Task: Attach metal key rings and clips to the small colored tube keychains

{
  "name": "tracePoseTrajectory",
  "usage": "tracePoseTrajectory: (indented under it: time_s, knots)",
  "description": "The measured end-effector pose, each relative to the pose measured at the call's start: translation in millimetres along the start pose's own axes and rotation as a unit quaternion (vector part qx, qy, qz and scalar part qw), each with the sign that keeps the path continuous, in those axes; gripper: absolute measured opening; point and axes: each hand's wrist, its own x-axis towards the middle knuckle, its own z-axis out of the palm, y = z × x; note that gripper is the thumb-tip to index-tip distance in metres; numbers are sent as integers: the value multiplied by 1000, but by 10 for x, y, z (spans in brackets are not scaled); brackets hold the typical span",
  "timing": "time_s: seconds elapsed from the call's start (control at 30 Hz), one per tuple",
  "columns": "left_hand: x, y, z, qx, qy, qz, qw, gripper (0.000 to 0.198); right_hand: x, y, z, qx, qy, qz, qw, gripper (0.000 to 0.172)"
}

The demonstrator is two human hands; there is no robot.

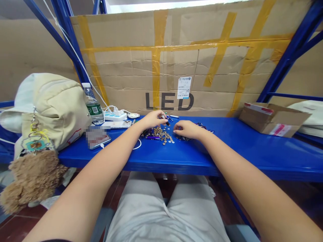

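Observation:
My left hand (153, 118) rests on the blue shelf (227, 148), fingers curled around a small dark cylindrical piece at its fingertips. My right hand (186, 129) lies just to the right, fingers pinched down over small parts on the shelf; what it grips is too small to make out. Between and below the two hands lies a pile of several small round metal pieces (163, 134), with a purple cylindrical item (152, 137) at its left edge. More small dark parts (202, 127) lie beyond the right hand.
A beige backpack (54, 107) with a plush charm (31, 179) stands at the left, beside a water bottle (93, 104), a power strip (115, 116) and two phones (97, 137). A cardboard box (274, 117) sits at the right. A taped cardboard wall (191, 57) marked LED closes the back.

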Motion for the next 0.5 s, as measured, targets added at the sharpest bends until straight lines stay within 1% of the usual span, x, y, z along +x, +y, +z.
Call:
tracePoseTrajectory:
  time_s: [0.07,0.2,0.33,0.4,0.5]
  knots:
    - [-33,19,-1,35,-29,6,999,32,-14,-62,-9,11,-15,-17,1000,17]
    - [-71,14,-10,156,-81,6,984,27,-63,-118,-58,13,-41,-31,999,19]
    - [-72,7,-9,245,-127,41,960,35,-95,-67,-108,9,-82,-22,996,23]
    - [-71,19,-9,269,-143,57,951,34,-99,-35,-122,10,-106,-23,994,24]
    - [-83,54,-10,250,-134,67,956,33,-99,-15,-132,10,-122,-21,992,21]
